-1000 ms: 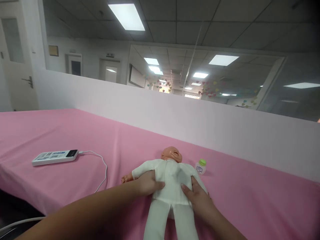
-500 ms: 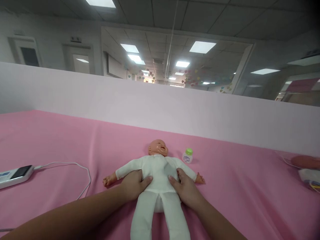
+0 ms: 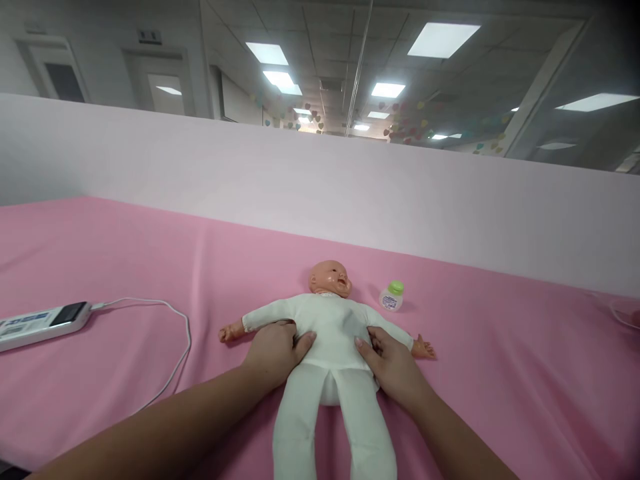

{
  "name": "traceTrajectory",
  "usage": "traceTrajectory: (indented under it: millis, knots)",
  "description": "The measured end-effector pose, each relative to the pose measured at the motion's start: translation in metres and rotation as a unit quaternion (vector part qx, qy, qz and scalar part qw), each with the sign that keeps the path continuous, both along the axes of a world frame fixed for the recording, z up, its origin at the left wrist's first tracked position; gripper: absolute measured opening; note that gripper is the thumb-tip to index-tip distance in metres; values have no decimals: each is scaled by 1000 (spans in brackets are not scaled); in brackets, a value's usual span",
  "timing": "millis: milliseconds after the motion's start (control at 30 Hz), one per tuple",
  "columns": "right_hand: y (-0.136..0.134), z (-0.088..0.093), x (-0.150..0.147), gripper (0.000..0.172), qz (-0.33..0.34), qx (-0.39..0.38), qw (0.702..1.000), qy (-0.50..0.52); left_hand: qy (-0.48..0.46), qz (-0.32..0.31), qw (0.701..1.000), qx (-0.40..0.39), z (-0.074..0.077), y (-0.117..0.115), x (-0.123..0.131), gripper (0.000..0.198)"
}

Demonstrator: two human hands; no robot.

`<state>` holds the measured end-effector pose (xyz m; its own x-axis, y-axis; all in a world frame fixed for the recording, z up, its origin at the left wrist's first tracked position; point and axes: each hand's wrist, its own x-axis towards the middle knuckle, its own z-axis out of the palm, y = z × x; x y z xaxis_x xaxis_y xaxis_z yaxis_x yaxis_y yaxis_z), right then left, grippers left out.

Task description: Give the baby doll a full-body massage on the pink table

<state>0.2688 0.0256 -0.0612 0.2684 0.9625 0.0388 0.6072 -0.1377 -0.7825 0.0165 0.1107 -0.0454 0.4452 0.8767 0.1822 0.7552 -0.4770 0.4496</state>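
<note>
A baby doll [image 3: 333, 333] with a white cloth body lies on its back on a pink sheet [image 3: 500, 380], arms spread and head away from me. Its face is turned to the right. My left hand [image 3: 275, 353] grips the doll's left-hand side at the waist, thumb on the belly and fingers hidden at its flank. On the opposite side my right hand [image 3: 393, 363] holds the waist the same way, fingers partly curled against the flank. Beyond the doll's right-hand arm stands a small clear bottle [image 3: 391, 297] with a green cap.
At the left lies a white handheld device [image 3: 45, 325] with a dark screen, its white cable [image 3: 187, 333] looping over the sheet. A low white wall [image 3: 300, 180] runs along the back, with glass above it. Part of a pinkish object [image 3: 631, 315] shows at the right edge.
The view has tilted down and shifted left, so the doll, bottle and device appear higher and farther right. Both hands keep their places on the doll's sides.
</note>
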Motion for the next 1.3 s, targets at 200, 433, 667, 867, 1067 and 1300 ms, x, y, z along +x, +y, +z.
traceTrajectory:
  millis: [200,433,667,867,1067,1300]
  knots:
    - [-2,0,0,46,3,5,1000,23,16,-20,1000,-8,10,2,-6,49]
    - [-3,0,1,39,22,32,999,35,-31,-54,998,-28,7,8,-14,45]
    - [-3,2,4,35,28,30,998,38,-20,-48,998,-35,8,6,-9,43]
    - [-1,4,5,33,27,33,999,18,-3,-45,999,-30,12,3,-8,42]
    - [-2,7,2,32,25,33,999,-10,-3,-38,999,-21,8,1,-6,42]
    - [-4,19,2,29,-34,57,998,-16,-2,-4,997,72,23,4,-9,36]
